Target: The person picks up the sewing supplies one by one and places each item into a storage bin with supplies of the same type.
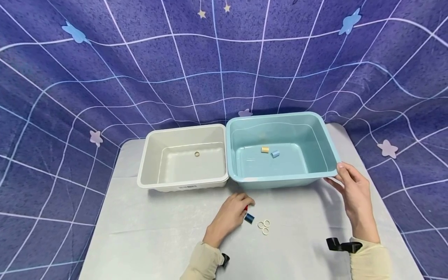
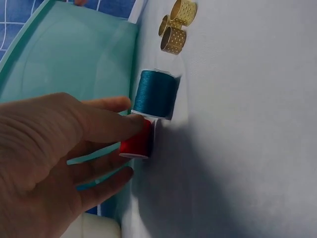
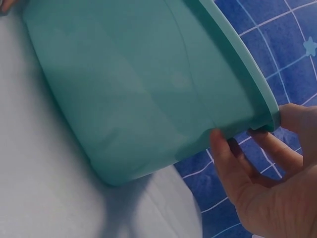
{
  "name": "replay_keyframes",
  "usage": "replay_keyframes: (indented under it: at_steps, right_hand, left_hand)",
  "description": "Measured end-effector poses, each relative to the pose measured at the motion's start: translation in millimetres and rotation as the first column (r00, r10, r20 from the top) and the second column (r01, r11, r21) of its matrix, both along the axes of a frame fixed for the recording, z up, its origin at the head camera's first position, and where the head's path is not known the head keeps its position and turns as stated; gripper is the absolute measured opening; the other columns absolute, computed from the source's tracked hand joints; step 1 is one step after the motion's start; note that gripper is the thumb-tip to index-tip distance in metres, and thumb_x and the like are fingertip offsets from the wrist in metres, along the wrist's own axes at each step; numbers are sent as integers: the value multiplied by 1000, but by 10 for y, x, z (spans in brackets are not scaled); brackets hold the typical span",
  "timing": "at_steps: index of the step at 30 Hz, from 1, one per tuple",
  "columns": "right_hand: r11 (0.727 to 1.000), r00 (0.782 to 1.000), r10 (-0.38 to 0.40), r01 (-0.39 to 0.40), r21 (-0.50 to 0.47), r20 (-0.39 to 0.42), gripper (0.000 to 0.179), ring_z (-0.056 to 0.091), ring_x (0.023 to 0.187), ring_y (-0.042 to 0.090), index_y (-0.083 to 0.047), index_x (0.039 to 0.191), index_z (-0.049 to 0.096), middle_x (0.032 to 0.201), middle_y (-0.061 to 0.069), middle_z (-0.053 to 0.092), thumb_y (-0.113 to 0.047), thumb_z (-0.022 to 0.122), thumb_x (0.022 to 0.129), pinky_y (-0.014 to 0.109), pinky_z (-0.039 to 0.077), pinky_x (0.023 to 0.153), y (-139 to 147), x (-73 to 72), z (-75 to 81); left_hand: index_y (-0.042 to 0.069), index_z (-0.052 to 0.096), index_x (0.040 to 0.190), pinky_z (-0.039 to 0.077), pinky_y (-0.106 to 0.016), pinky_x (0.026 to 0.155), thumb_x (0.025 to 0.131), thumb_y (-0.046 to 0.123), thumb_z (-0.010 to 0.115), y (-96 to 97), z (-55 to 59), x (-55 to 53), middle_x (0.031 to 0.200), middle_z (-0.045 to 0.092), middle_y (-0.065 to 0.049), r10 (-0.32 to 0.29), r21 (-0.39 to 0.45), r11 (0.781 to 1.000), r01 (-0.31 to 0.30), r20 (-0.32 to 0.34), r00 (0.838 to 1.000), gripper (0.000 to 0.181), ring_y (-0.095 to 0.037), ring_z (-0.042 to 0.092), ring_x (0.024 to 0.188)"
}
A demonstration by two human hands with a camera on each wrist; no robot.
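Observation:
My left hand (image 1: 231, 210) is at the table's middle, thumb and fingers about a red thread spool (image 2: 136, 141), which they pinch. Next to it stands a dark blue thread spool (image 1: 249, 218), close to the fingertips. A little to the right lie three gold dimpled ring thimbles (image 1: 265, 231), seen nearer in the left wrist view (image 2: 173, 39). At the near right corner of the teal basin (image 1: 280, 179), my right hand (image 1: 355, 194) grips the rim, thumb on top and fingers underneath. Inside that basin lie a yellow spool (image 1: 265, 149) and a light blue spool (image 1: 275, 154).
A white basin (image 1: 185, 182) stands against the teal one on its left, with one ring thimble (image 1: 197, 154) on its floor. Both basins sit at the back of a table with a pale cloth (image 1: 147, 229). A purple-blue grid-patterned curtain (image 1: 196, 89) surrounds the back and sides.

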State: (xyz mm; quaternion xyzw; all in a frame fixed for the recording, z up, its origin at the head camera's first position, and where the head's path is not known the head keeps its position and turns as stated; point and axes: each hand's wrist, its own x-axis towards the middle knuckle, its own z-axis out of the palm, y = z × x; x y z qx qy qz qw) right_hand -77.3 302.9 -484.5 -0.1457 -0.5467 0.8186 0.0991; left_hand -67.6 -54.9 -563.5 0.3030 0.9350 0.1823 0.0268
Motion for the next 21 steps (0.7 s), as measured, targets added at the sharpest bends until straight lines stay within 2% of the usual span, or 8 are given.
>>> replay_keyframes:
  at_steps: [7, 17, 21]
  right_hand:
    - [1000, 1000, -10, 10, 3, 2, 21, 77, 87, 13, -2, 119, 73, 110, 1, 70, -10, 68, 100, 30, 64, 77, -9, -5, -6]
    - [1000, 1000, -16, 16, 5, -1, 21, 77, 86, 12, -1, 118, 72, 110, 2, 69, -10, 68, 100, 30, 64, 77, -14, -9, -19]
    - [1000, 1000, -22, 22, 0, -1, 20, 77, 86, 13, -1, 117, 72, 109, 2, 69, -9, 68, 100, 31, 64, 77, -8, -10, -19]
  left_hand:
    - [15, 72, 114, 53, -33, 98, 92, 4, 74, 7, -6, -13, 111, 69, -1, -23, -25, 999, 23, -6, 1000, 25, -21, 64, 108]
    - [14, 71, 108, 53, -33, 95, 90, 0, 74, 16, -26, -23, 105, 66, -1, -41, -37, 999, 39, -29, 999, 23, -21, 63, 103]
    - [14, 71, 107, 54, -33, 91, 90, 1, 74, 29, -22, -17, 103, 66, -1, -37, -68, 997, 33, -55, 998, 21, -20, 63, 99]
